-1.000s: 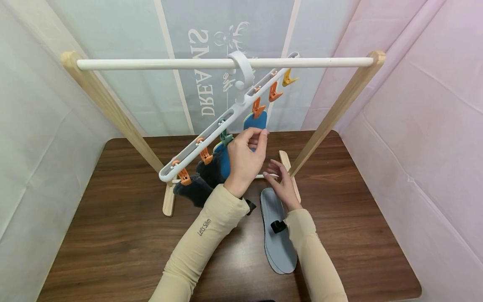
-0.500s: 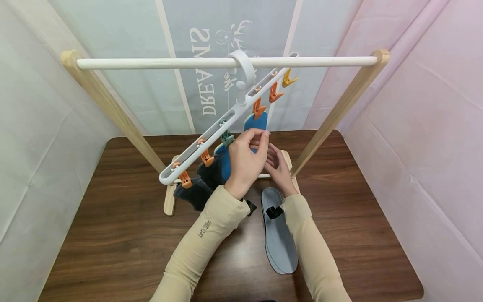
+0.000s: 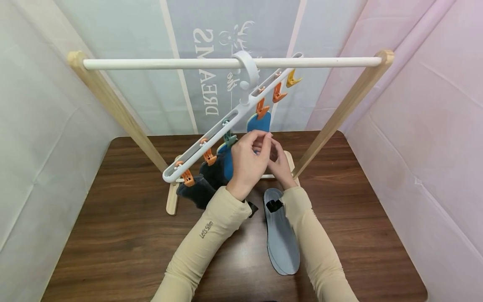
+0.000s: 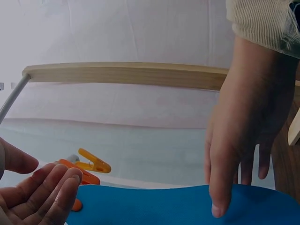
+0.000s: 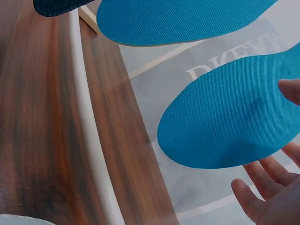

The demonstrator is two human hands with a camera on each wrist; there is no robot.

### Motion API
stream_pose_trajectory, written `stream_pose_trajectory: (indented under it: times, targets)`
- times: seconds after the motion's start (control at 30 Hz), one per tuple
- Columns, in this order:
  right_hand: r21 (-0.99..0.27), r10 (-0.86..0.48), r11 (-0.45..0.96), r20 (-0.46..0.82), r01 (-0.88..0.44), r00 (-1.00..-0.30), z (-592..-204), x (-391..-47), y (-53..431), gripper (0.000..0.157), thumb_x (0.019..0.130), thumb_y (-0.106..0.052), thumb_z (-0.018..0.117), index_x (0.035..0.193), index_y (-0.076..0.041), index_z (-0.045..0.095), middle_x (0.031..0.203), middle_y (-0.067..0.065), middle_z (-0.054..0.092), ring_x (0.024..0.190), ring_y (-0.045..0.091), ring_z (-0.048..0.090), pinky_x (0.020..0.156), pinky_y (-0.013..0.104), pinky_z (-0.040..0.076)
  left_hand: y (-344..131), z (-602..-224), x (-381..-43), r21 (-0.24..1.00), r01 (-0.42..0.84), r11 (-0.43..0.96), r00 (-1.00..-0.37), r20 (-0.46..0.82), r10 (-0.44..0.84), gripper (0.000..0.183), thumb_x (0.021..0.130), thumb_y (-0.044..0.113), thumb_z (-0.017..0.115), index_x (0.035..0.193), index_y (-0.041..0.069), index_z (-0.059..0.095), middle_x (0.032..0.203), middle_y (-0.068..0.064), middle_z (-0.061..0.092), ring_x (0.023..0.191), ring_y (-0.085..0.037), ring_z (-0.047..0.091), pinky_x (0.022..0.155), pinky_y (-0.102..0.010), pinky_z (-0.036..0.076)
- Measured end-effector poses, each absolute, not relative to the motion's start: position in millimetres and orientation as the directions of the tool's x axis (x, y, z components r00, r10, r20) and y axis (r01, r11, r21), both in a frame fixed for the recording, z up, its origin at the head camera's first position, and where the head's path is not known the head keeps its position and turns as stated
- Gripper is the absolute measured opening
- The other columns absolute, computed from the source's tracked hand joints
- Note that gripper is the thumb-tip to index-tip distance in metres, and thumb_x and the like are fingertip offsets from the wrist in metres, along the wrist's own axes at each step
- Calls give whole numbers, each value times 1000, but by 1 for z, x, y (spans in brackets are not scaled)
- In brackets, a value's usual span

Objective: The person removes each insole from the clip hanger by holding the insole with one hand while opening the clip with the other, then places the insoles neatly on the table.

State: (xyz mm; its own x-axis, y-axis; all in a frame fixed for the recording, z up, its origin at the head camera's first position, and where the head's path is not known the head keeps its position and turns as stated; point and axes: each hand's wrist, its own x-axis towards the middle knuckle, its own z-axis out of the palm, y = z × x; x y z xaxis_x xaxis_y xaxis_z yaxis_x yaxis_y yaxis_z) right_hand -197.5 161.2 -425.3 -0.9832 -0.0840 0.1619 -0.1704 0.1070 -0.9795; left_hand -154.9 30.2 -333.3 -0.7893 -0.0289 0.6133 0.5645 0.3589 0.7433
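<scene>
A blue insole (image 3: 259, 122) hangs from an orange clip (image 3: 261, 109) on the white hanger. My left hand (image 3: 250, 161) is in front of it; in the left wrist view its thumb and fingers stand apart with nothing between them, near the clipped end. My right hand (image 3: 280, 165) reaches round the insole's lower part, thumb before it and loose straight fingers behind, in the right wrist view. Whether the thumb touches is unclear. A second blue insole (image 3: 228, 165) hangs from a green clip (image 3: 229, 139). Two grey insoles (image 3: 283, 237) overlap on the table.
The hanger (image 3: 243, 107) hooks over a white rod (image 3: 162, 63) on a wooden frame (image 3: 341, 113). Two dark fuzzy pieces (image 3: 196, 191) hang from orange clips at its near end. Another orange clip (image 3: 278, 93) and a yellow clip (image 3: 292, 79) hang free at the far end.
My right hand has moved up and left from above the grey insoles to the hanging blue insole. My left hand has stayed almost in place.
</scene>
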Motion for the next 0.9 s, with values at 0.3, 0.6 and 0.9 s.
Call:
stream_pose_trajectory:
  times: [0.3,0.6,0.9]
  targets:
    - [-964,-64,180,189,-197,-980,-411,-195,160,51,91,-3,59,138,6,42,131,29,49,126,39,46,110,48,36,31,-333,-155,738,559,378,-791,611,-23,22,96,21,58,99,4,72,95,-9,71,76,-18,66,64,-25,54]
    - [-954,-89,172,235,-247,-968,-401,-184,157,32,90,0,60,119,11,52,104,15,60,91,8,57,86,27,48,32,-331,-153,745,567,351,-791,611,-20,23,96,21,58,109,5,68,102,-9,67,80,-18,65,71,-29,55]
    - [-949,-100,73,299,-306,-949,-397,-175,155,20,95,4,52,111,15,51,91,-8,62,82,2,58,72,18,47,33,-327,-152,740,624,250,-749,658,-76,24,95,15,59,112,-1,63,107,-14,63,93,-21,64,83,-20,53]
